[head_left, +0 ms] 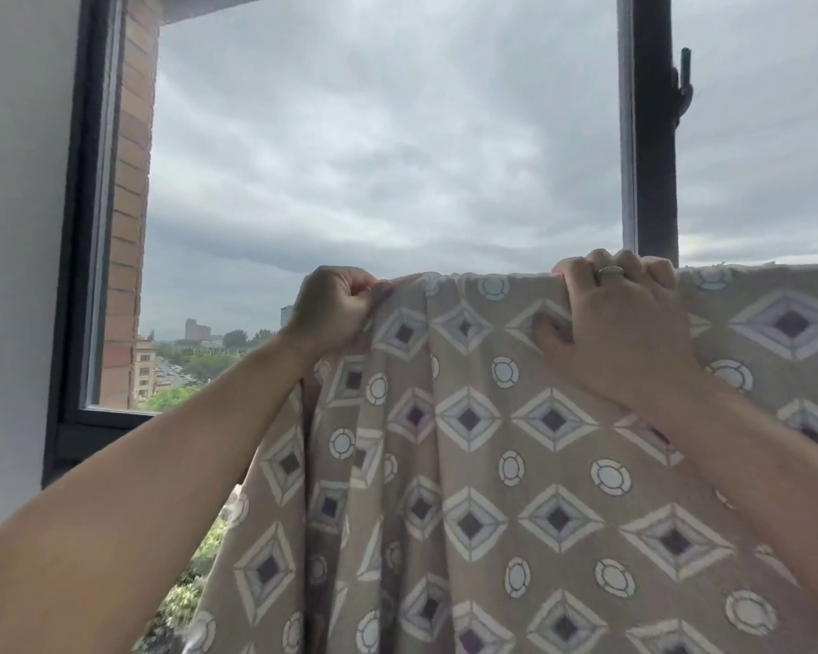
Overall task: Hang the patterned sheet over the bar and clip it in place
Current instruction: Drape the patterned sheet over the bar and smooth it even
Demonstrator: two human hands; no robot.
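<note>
Both hands grip the sheet (492, 464) top fold: left hand (336, 309) pinching its bunched corner, right hand (619, 318) fingers (610, 264) curled over. Soft, light fabric w/ drape; hold at top edge, approx. where clips go.

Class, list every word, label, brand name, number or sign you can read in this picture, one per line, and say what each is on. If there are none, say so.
None: no readable text anywhere in view.
The sheet carries only diamond and circle patterns, no label showing.
The ring on the right hand shows no legible marking.
The distant buildings are too small and blurred to show any signs.
</note>
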